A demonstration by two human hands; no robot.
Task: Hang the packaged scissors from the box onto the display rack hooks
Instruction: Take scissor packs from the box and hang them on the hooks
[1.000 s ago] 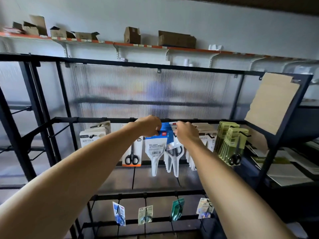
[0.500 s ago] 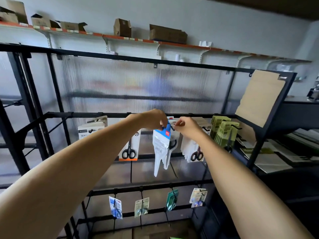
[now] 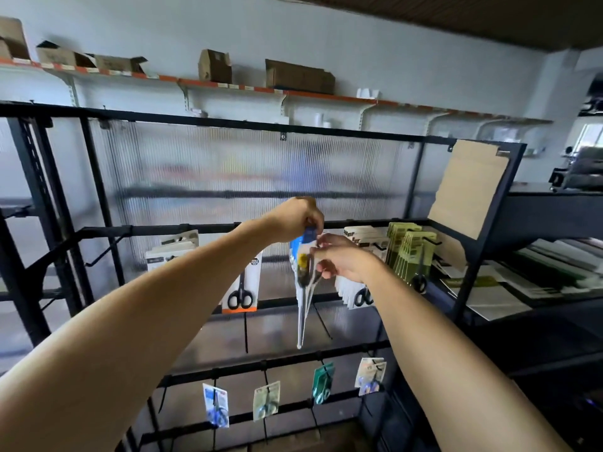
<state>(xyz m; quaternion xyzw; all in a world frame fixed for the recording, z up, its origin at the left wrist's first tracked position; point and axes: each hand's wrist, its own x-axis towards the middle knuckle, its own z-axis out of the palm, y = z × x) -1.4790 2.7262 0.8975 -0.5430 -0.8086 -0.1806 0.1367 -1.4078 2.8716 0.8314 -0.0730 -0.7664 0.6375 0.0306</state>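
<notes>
My left hand (image 3: 295, 216) pinches the blue top edge of a small bunch of white packaged scissors (image 3: 304, 298) and holds it edge-on in front of the black display rack (image 3: 208, 120). My right hand (image 3: 342, 257) grips the same bunch at its upper right side, fingers curled round the packs. The bunch hangs down between the middle rail's hooks. Other packaged scissors hang on that rail: an orange-edged pack (image 3: 243, 285) to the left and green packs (image 3: 412, 252) to the right. The box is not in view.
A lower rail carries several small scissor packs (image 3: 215, 404). White boxed packs (image 3: 171, 252) hang at the left of the middle rail. A cardboard sheet (image 3: 468, 187) leans at the rack's right end. Cardboard boxes (image 3: 298, 76) stand on the high wall shelf. A bare hook (image 3: 104, 252) juts out left.
The bunch has turned from face-on to edge-on and come slightly toward me, off the rail. My right hand has dropped from the pack tops to grip the bunch's side. The camera shifted left.
</notes>
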